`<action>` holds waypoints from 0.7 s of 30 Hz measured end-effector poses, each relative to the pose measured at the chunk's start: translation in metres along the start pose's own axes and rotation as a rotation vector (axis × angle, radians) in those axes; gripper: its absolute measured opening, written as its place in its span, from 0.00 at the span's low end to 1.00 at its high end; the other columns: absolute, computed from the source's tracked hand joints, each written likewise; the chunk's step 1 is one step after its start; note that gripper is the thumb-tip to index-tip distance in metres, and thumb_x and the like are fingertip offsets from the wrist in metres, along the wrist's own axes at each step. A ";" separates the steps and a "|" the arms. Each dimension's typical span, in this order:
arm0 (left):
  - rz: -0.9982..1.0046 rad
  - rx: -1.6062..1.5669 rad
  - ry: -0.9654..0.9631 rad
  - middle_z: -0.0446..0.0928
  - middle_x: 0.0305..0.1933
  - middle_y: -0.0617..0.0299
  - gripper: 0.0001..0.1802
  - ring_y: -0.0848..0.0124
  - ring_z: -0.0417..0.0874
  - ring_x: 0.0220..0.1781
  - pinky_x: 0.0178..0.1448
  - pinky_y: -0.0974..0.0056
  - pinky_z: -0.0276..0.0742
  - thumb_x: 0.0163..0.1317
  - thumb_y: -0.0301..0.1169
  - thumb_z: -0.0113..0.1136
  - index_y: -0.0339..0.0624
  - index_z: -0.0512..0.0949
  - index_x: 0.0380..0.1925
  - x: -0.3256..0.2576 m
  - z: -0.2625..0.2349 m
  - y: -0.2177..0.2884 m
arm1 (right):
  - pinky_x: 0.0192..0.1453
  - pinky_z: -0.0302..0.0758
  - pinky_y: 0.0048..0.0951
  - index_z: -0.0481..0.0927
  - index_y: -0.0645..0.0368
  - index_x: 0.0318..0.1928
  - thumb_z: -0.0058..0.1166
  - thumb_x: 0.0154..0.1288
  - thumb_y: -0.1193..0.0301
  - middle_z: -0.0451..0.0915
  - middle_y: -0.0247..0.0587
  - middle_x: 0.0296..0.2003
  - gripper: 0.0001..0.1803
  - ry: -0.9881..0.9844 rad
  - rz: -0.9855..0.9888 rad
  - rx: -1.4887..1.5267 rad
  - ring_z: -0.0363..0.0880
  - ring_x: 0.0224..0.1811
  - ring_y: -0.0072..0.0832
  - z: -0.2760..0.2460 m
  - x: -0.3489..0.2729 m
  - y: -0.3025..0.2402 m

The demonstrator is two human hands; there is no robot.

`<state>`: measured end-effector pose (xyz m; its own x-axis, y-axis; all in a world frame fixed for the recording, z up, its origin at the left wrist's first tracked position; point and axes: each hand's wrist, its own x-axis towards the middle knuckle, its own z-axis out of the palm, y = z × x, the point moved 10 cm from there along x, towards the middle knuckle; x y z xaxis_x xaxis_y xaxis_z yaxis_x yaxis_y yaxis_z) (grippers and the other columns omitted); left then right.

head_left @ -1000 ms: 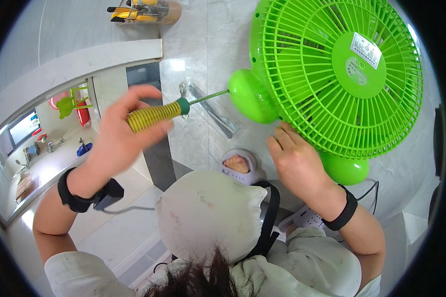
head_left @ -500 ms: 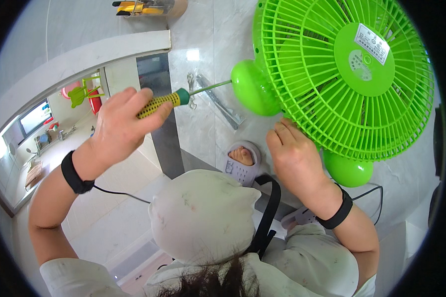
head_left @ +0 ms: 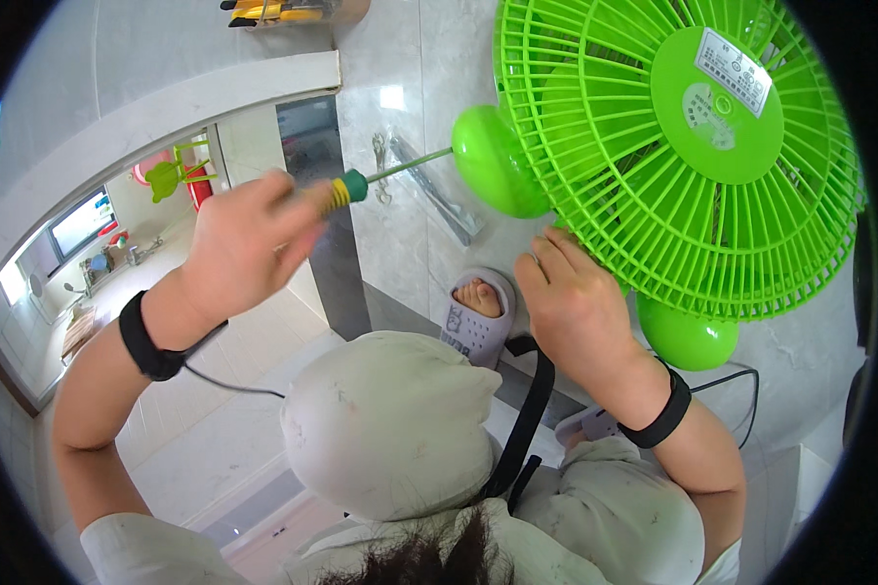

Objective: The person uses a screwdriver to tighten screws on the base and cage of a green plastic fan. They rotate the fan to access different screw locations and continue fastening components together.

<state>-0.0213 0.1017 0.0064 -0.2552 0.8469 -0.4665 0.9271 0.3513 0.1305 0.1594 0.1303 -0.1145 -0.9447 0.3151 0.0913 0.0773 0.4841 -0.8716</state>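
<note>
My left hand (head_left: 259,234) is closed around the handle of a screwdriver (head_left: 354,185) with a yellow, black and green grip. Its metal shaft reaches right to a rounded green ear-like knob (head_left: 498,161) on a bright green fan (head_left: 717,127); the tip meets the knob's left side. Motion smears my left fingers a little. At the lower left edge of the fan's slatted cover, my right hand (head_left: 576,302) has its fingers curled in against the rim. What they pinch, if anything, is hidden. A second green knob (head_left: 688,331) sticks out below the fan.
On the grey tiled floor lie a clear plastic packet (head_left: 434,190) and a small metal piece (head_left: 380,171). A container of yellow-and-black tools (head_left: 293,12) stands at the top. My foot in a lilac clog (head_left: 478,317) is below the knob. A door frame (head_left: 195,112) runs along the left.
My left hand has shifted and turned on the screwdriver handle, covering more of it. The shaft still meets the knob. The fan has tilted slightly; my right hand stays at its rim.
</note>
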 end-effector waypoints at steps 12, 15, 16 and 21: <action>-1.020 -0.890 -0.054 0.78 0.29 0.58 0.16 0.77 0.68 0.17 0.18 0.74 0.66 0.66 0.38 0.59 0.41 0.74 0.48 -0.034 0.024 -0.057 | 0.53 0.78 0.39 0.75 0.66 0.33 0.53 0.45 0.81 0.79 0.56 0.41 0.10 0.033 0.006 0.020 0.79 0.49 0.48 0.001 -0.002 0.002; -0.800 -0.439 -0.233 0.78 0.31 0.59 0.10 0.79 0.67 0.16 0.18 0.71 0.65 0.67 0.34 0.57 0.43 0.78 0.45 -0.021 0.023 -0.060 | 0.53 0.78 0.39 0.75 0.66 0.33 0.53 0.45 0.81 0.79 0.55 0.41 0.10 0.004 0.005 0.004 0.79 0.49 0.48 0.004 -0.003 0.002; -0.698 -0.394 -0.145 0.78 0.33 0.59 0.12 0.78 0.69 0.18 0.19 0.70 0.67 0.65 0.32 0.59 0.44 0.77 0.47 -0.014 0.014 -0.058 | 0.53 0.78 0.39 0.75 0.66 0.33 0.53 0.45 0.81 0.79 0.55 0.40 0.10 0.008 0.010 -0.013 0.79 0.49 0.48 0.004 -0.003 0.003; -0.202 -0.244 0.131 0.77 0.43 0.59 0.29 0.72 0.77 0.28 0.29 0.67 0.77 0.52 0.26 0.69 0.48 0.72 0.56 -0.001 -0.016 -0.011 | 0.38 0.77 0.31 0.72 0.59 0.24 0.57 0.44 0.73 0.74 0.41 0.26 0.07 0.154 -0.045 -0.085 0.77 0.36 0.35 -0.007 0.000 -0.003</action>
<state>-0.0355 0.1029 0.0192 -0.4743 0.7891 -0.3904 0.7654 0.5887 0.2600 0.1615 0.1345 -0.1085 -0.8881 0.4098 0.2083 0.0686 0.5663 -0.8214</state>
